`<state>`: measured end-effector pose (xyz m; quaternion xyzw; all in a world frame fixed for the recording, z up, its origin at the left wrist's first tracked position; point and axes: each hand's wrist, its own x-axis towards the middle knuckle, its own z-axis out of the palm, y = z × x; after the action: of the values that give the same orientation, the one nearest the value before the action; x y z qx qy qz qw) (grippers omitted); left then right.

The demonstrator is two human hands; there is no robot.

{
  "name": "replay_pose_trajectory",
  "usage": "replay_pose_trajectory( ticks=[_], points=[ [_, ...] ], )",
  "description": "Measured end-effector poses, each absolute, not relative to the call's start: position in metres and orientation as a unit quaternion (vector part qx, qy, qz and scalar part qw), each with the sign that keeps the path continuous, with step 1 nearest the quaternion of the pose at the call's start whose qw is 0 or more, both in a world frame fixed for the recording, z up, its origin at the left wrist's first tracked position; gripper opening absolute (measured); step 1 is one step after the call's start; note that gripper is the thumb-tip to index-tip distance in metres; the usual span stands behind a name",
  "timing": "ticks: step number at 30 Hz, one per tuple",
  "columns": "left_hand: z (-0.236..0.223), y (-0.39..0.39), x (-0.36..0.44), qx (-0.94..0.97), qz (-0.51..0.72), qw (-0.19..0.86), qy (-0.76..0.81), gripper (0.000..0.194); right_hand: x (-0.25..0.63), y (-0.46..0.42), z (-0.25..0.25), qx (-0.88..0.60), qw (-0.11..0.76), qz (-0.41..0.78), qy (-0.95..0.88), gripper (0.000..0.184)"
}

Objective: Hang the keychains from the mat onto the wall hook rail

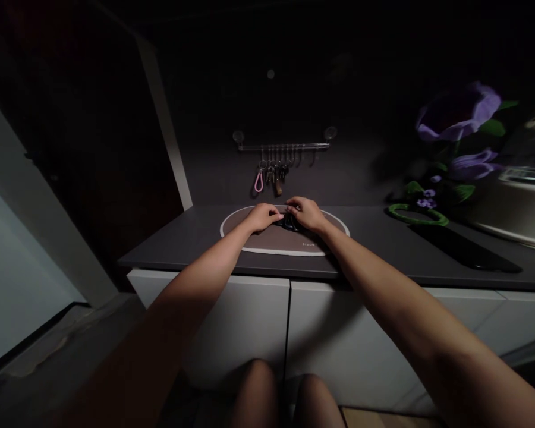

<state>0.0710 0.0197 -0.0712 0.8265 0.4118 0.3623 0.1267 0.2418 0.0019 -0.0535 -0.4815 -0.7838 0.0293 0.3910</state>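
Note:
Both of my hands are over an oval brown mat (276,242) with a pale rim, lying on the dark countertop. Between them is a small dark object (289,222) with a shiny, bluish glint; its kind is too dim to make out. My left hand (263,217) pinches its left side, thumb and fingers closed together. My right hand (307,214) curls over its right side with bent fingers, which partly cover it. Behind the hands, several keys (271,173) hang from a clear hook rail (285,147), along with a pink loop (259,181) and a brown fob (278,187).
At the right, purple flowers (472,165) with a green ring base (419,221) stand beside a flat black object (466,246) and a large pale rounded thing (517,205). White cabinet doors (236,321) are below the counter edge. A dark wall rises behind.

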Motion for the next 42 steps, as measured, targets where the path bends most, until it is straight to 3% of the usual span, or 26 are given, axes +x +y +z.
replay_pose_trajectory(
  ticks=[15, 22, 42],
  points=[
    [-0.065, 0.013, 0.07, 0.806, 0.368, 0.154, 0.438, 0.016, 0.239, 0.008, -0.055, -0.484, 0.35, 0.006, -0.802, 0.023],
    [-0.057, 0.016, 0.07, 0.773, 0.436, 0.155, 0.434, 0.009, 0.239, 0.007, -0.054, -0.482, 0.345, 0.001, -0.806, 0.023],
    [-0.045, 0.013, 0.07, 0.536, 0.606, 0.519, 0.277, 0.011, 0.234, -0.001, -0.049, -0.457, 0.38, 0.018, -0.804, 0.021]
  ],
)
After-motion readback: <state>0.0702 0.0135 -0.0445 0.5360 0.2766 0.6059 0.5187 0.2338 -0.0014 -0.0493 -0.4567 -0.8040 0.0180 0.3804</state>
